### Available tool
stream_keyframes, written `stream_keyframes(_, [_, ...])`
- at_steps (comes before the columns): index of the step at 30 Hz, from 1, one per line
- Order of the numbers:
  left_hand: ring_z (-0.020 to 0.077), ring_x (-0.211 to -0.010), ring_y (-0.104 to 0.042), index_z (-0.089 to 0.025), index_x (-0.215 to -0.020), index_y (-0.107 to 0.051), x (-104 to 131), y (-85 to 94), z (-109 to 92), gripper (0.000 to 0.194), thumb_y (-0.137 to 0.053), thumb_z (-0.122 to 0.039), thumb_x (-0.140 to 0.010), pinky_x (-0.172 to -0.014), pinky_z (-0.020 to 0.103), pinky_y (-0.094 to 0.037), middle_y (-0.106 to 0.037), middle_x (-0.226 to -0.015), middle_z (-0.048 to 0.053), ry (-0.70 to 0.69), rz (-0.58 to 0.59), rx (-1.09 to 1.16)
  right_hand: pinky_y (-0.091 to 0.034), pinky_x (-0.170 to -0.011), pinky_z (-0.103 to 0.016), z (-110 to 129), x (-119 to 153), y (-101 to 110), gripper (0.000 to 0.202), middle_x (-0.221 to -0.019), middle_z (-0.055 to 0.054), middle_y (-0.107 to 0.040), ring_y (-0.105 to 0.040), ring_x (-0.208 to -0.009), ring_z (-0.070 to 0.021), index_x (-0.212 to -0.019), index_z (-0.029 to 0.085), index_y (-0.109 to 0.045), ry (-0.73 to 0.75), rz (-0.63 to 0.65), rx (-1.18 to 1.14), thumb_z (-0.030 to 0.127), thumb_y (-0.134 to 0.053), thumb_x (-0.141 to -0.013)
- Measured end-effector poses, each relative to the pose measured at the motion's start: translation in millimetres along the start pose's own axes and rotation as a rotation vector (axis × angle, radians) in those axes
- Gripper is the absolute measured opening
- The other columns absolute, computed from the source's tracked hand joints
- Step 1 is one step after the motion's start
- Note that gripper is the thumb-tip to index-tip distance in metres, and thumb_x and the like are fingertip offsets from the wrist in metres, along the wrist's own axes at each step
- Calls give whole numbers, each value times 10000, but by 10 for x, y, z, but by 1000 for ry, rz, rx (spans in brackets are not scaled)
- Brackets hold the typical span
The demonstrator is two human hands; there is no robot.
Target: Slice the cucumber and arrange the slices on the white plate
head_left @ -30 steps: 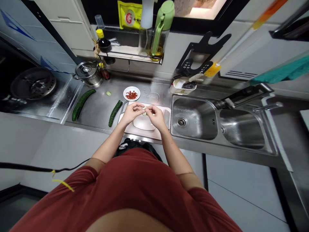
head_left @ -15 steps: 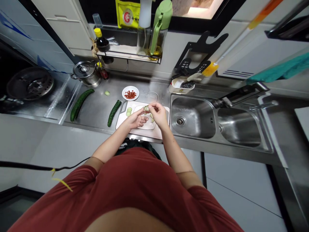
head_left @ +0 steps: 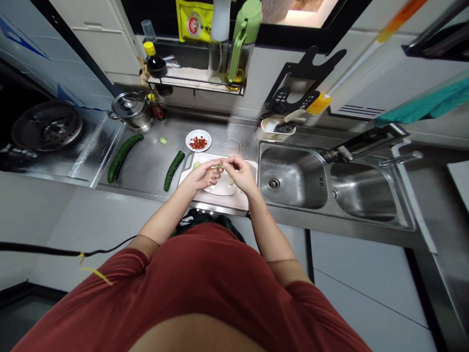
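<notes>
Above the white plate [head_left: 220,189] on the cutting board [head_left: 237,201], my left hand [head_left: 205,176] and my right hand [head_left: 240,175] meet at the fingertips. Between them is a thin cucumber slice [head_left: 220,165], seen nearly edge-on and pinched from both sides. The other fingers of my left hand are loosely curled. More cucumber slices [head_left: 197,165] lie at the board's left, partly hidden by my left hand. Beside the board rests a cut cucumber [head_left: 174,170]. A bit of pale slice on the plate shows below my right fingers.
A white dish of chopped red pieces [head_left: 198,141] stands behind the board. Further left are a whole cucumber [head_left: 123,159], a cucumber end [head_left: 163,141] and a lidded pot [head_left: 132,111]. The double sink [head_left: 293,177] lies right; a bottle shelf [head_left: 198,84] hangs above.
My hands have come closer together, the left moving slightly right and up. The cucumber slice has turned from showing its face to nearly edge-on. The left-hand slices are now more covered.
</notes>
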State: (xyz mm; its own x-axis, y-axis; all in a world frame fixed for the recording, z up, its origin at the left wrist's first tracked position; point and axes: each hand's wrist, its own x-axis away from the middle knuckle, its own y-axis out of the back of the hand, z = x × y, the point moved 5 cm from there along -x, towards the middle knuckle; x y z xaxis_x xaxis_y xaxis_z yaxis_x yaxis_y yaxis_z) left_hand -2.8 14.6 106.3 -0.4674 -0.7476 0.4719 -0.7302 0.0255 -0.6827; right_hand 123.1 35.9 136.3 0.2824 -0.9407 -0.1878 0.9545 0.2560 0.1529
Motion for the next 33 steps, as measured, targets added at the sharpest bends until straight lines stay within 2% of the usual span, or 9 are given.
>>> stream_keyframes(6, [37,-520,-515,-209,-1134,-571,60,27,-101,491,-751,-223,-678,-402,119,-284,-594,-752,-29,-112,-31,-112,-437,-632,-254,45,2,5,311,-746,-9,-657,-555,-673,-127,-794,191,-622,24,41,13,500,-625,-828])
stream_keyframes(12, [36,-554,-514,-201,-1164,-560,111,42,-185,588,-782,-229,-621,-433,122,-265,-605,-734,-36,-253,-134,-274,-417,-612,-247,39,11,1,289,-747,-5,-653,-522,-649,-118,-792,189,-627,9,36,55,475,-620,-833])
stream_keyframes(17, [45,-556,-506,-199,-1159,-556,125,45,-259,588,-770,-240,-612,-445,142,-234,-607,-690,-44,-380,-184,-450,-421,-625,-248,8,0,8,281,-757,-7,-650,-529,-665,-120,-793,182,-632,-11,49,61,461,-627,-821])
stream_keyframes(23, [64,-615,-546,-186,-1165,-529,158,-21,-311,558,-744,-257,-655,-597,184,-398,-622,-703,-43,-562,-182,-580,-432,-644,-253,-55,-37,20,291,-744,-6,-633,-543,-683,-127,-776,180,-620,-40,73,56,470,-631,-801])
stream_keyframes(26, [73,-646,-560,-195,-1158,-525,186,-55,-322,534,-741,-261,-674,-656,205,-428,-615,-717,-42,-649,-184,-635,-435,-650,-253,-49,-52,19,292,-735,-6,-625,-549,-687,-130,-763,179,-614,-43,78,64,469,-622,-797])
stream_keyframes(33, [78,-640,-538,-208,-1206,-514,239,-80,-336,491,-685,-244,-747,-607,199,-406,-631,-777,-18,-796,-247,-840,-434,-638,-245,-33,-95,18,249,-711,3,-616,-548,-672,-126,-745,177,-619,-74,112,71,423,-621,-781])
